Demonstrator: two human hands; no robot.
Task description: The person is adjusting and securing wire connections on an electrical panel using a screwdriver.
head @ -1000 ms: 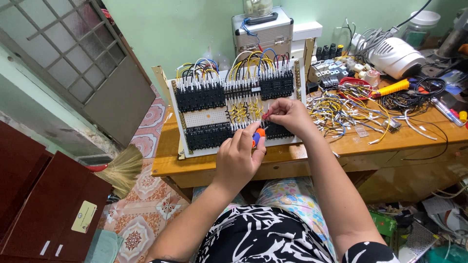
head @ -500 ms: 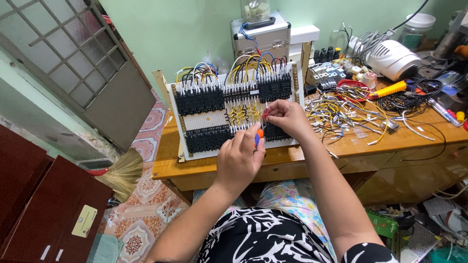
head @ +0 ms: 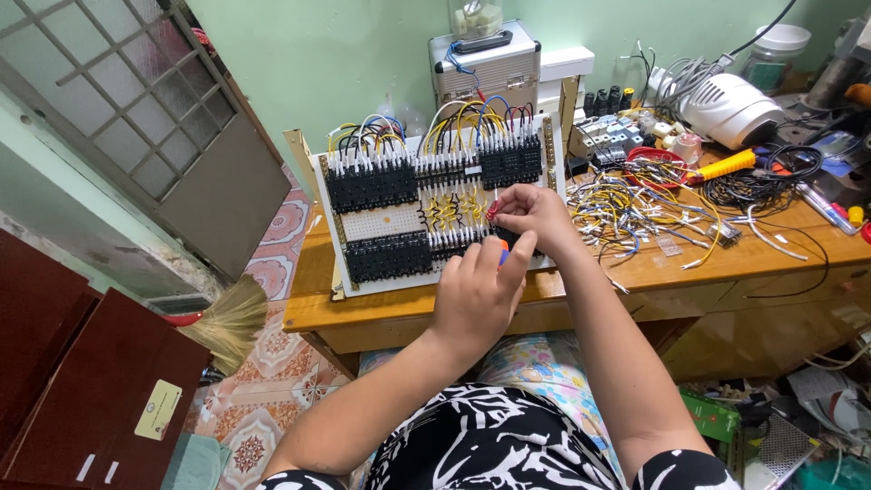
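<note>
The left hand (head: 476,295) is closed around a screwdriver (head: 502,251) with an orange and blue handle, held against the lower row of the white wiring board (head: 386,222). The right hand (head: 531,210) pinches a red-tipped wire (head: 491,212) just above it. The board leans upright near the desk (head: 318,308) front edge; loose wires (head: 635,204) crowd the right, and the desk's left corner is bare.

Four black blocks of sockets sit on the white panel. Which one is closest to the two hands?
The lower right block: the right hand covers part of it and the left hand is just below it. The other three blocks lie uncovered, farther left or higher.
</note>
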